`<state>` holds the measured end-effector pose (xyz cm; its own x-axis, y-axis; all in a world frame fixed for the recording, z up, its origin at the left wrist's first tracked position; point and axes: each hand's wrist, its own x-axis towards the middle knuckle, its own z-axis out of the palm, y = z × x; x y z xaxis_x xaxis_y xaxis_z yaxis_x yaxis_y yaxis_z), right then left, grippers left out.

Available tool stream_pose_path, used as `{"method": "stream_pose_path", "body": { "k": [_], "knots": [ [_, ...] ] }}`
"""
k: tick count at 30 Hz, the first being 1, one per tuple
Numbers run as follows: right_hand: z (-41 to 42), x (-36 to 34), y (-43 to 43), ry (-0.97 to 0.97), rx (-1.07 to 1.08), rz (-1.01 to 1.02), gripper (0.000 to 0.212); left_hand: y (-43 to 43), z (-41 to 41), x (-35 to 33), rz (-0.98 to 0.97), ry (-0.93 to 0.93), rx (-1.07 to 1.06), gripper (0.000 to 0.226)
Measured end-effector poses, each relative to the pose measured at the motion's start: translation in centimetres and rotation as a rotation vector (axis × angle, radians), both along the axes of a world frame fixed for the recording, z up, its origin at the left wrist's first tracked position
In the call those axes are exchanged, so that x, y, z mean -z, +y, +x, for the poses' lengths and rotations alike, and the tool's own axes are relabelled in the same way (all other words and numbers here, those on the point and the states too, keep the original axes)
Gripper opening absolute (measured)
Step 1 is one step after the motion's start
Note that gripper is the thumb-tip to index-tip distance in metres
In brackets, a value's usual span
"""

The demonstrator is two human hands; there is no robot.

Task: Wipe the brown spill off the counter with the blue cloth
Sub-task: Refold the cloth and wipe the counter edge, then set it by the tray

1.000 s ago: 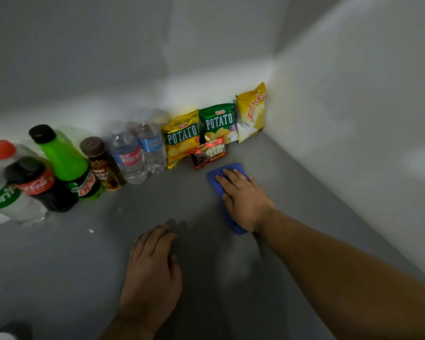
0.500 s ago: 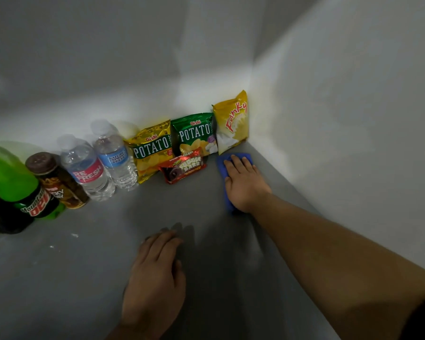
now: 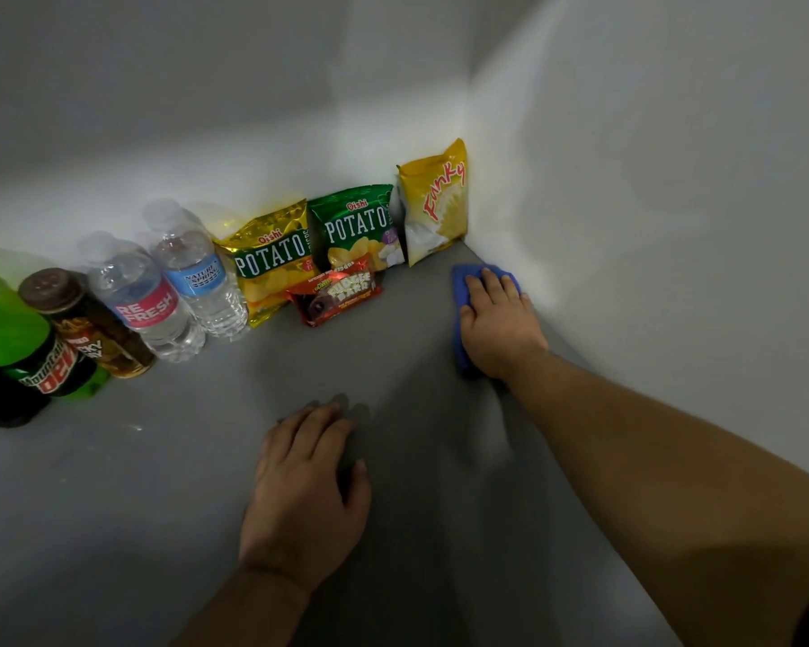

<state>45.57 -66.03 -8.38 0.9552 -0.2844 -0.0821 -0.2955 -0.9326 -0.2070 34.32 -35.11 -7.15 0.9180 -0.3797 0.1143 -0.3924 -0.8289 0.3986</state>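
Note:
My right hand (image 3: 500,322) lies flat, palm down, on the blue cloth (image 3: 462,291) and presses it onto the grey counter (image 3: 393,366) close to the right wall, just in front of the back corner. Only the cloth's far and left edges show around the hand. My left hand (image 3: 307,492) rests flat on the counter nearer to me, fingers spread, holding nothing. No brown spill is visible on the counter; whatever is under the cloth is hidden.
Along the back wall stand a yellow Funky bag (image 3: 435,203), a green potato chip bag (image 3: 356,231), a gold potato chip bag (image 3: 267,263), a red fudge bar pack (image 3: 335,294), two water bottles (image 3: 160,291), a brown bottle (image 3: 85,324) and a Mountain Dew bottle (image 3: 15,343). A white wall (image 3: 650,226) bounds the right.
My right hand has slid the cloth away from me and to the right, from in front of the fudge bar pack into the corner by the right wall. My left hand stayed put.

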Motion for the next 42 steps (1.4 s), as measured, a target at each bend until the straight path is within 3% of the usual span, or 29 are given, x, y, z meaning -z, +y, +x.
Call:
{"method": "stream_pose_path", "body": {
  "k": [12, 17, 32, 37, 42],
  "knots": [
    [-11.8, -0.2, -1.4, 0.005, 0.068, -0.04, 0.059, 0.0, -1.4, -1.3, 0.004, 0.018, -0.004, 0.048],
    [-17.5, -0.2, -2.0, 0.004, 0.113, -0.024, 0.059, 0.2, -2.9, -1.7, 0.044, 0.001, 0.065, 0.049],
    [-36.7, -1.0, -4.9, -0.027, 0.171, 0.029, 0.055, 2.9, -12.6, -3.6, -0.077, -0.003, 0.348, 0.036],
    [-38.4, -1.4, -2.7, -0.024, 0.194, 0.059, 0.056, 6.0, -14.4, -4.0, -0.08, 0.012, 0.343, 0.035],
    [-39.8, -1.9, 3.5, -0.024, 0.056, 0.027, 0.056, 8.7, -15.7, -4.4, -0.084, 0.022, 0.283, 0.034]
  ]
}}
